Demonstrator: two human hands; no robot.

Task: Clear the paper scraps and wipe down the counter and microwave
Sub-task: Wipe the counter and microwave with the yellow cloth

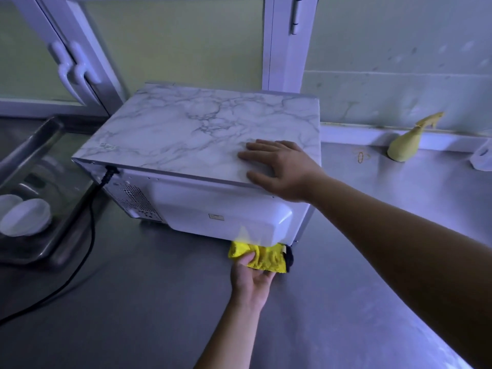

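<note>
The left hand (251,272) grips the yellow cloth (265,258) on the counter (159,302) under the near edge of the microwave (202,134), the right hand (279,166) lies flat on its top, and white dishes (26,217) sit in the basin (34,145) at the left.

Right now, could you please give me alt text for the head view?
A left hand holds a yellow cloth at the base of a marble-topped microwave on a steel counter, while the right hand rests flat on top.

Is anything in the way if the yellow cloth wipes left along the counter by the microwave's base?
Only the black power cord, trailing from the microwave across the counter. The left hand holds the yellow cloth.
</note>
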